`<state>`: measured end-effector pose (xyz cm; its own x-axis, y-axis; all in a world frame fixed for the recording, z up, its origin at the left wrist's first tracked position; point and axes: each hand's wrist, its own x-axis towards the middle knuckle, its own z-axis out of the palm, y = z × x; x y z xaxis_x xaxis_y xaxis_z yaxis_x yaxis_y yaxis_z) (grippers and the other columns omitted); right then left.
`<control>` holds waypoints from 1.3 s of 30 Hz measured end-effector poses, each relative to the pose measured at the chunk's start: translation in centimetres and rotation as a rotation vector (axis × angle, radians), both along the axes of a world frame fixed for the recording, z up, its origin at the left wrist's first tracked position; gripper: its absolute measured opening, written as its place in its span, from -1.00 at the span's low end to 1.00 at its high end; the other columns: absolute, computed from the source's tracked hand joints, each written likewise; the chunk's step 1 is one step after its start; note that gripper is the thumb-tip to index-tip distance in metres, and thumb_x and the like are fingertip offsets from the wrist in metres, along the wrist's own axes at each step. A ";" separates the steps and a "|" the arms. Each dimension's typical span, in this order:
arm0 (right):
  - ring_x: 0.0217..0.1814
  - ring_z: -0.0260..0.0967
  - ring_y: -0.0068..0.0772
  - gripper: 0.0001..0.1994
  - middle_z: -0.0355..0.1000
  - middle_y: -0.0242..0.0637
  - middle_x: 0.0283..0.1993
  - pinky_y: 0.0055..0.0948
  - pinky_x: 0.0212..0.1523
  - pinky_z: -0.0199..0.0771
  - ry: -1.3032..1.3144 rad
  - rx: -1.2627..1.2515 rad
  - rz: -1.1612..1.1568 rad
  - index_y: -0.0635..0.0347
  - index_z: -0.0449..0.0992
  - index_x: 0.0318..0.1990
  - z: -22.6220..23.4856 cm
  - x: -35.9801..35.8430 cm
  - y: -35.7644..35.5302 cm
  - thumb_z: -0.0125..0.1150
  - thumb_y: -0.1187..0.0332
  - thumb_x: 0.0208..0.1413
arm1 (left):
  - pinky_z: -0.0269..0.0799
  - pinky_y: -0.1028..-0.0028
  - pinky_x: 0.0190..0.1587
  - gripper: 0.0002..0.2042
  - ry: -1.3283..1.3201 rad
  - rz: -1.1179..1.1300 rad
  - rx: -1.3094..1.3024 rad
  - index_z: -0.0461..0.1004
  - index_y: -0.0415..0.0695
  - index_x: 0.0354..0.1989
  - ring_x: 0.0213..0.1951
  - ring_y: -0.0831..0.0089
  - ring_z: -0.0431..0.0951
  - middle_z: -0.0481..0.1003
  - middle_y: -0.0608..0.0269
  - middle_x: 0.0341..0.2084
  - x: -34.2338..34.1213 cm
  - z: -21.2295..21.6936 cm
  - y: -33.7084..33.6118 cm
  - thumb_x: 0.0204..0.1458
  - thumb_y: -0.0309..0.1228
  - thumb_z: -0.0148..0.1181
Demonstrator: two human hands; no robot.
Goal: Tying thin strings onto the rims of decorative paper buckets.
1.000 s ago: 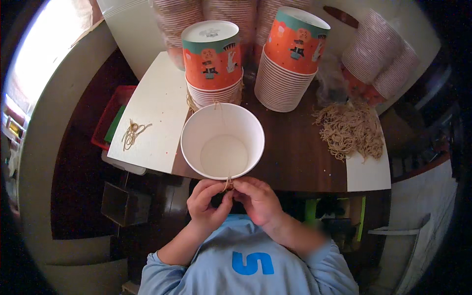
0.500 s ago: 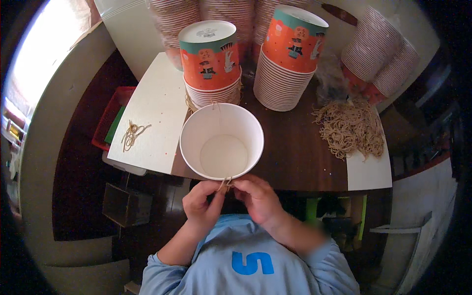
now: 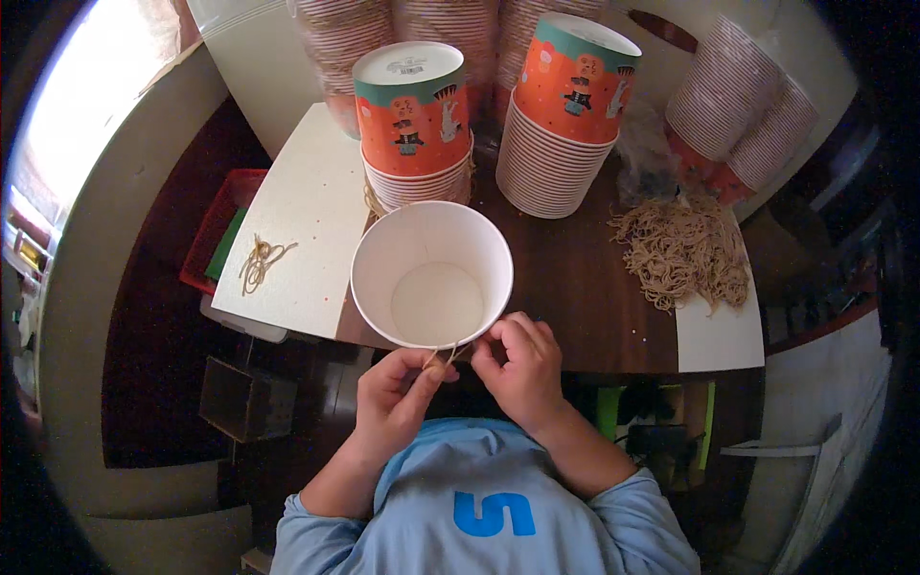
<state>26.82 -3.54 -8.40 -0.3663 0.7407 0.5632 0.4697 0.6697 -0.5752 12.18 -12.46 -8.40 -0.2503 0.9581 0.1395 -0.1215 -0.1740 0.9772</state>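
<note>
A white paper cup [image 3: 431, 273] stands open-side up near the front edge of the dark wooden table [image 3: 575, 278]. A thin tan string [image 3: 443, 355] runs around its near rim. My left hand [image 3: 398, 398] and my right hand [image 3: 517, 369] meet just below the cup, each pinching an end of that string between thumb and finger. Both hands are close together and touch the cup's near wall.
Two stacks of orange printed cups [image 3: 412, 125] [image 3: 570, 110] stand behind the white cup. A heap of tan strings [image 3: 685, 254] lies at the right, a small bundle [image 3: 259, 261] on a white board [image 3: 307, 220] at the left. More cup stacks [image 3: 743, 105] lean at the back.
My hands have stayed below the cup, and the fingers have shifted slightly while working the string ends. The cup has not moved.
</note>
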 end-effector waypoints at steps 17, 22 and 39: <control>-0.20 0.33 -0.29 -0.75 0.39 -0.29 -0.17 -0.27 -0.20 0.30 0.017 0.374 0.434 0.16 0.51 -0.29 1.0 0.7 0.6 0.24 0.37 -0.22 | 0.42 0.53 -0.34 -0.91 0.475 -0.086 0.180 0.49 -0.27 -0.38 -0.43 0.42 0.52 0.52 0.16 -0.48 -0.8 2.6 0.2 -0.09 -0.64 0.21; -0.20 0.30 -0.29 -0.79 0.40 -0.32 -0.21 -0.25 -0.21 0.28 0.011 0.387 0.390 0.12 0.50 -0.35 1.6 0.6 0.3 0.25 0.34 -0.24 | 0.44 0.44 -0.42 -0.90 0.537 -0.120 0.470 0.49 -0.25 -0.48 -0.48 0.30 0.51 0.49 0.16 -0.55 -1.3 3.4 0.3 -0.20 -0.64 0.27; -0.13 0.31 -0.30 -0.81 0.43 -0.43 -0.20 -0.25 -0.04 0.16 -0.186 0.162 0.453 -0.03 0.55 -0.39 5.0 1.0 1.7 0.34 0.35 -0.27 | 0.27 0.29 -0.38 -0.91 -0.684 -0.630 0.498 0.51 -0.25 -0.44 -0.54 0.37 0.39 0.48 0.14 -0.58 -3.7 0.6 4.4 -0.01 -0.48 0.16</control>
<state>27.85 -1.84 -3.37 -0.7353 0.3929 0.5522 0.1960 0.9033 -0.3817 8.45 -8.11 -7.78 0.0985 0.8155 0.5703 -0.8277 -0.2511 0.5019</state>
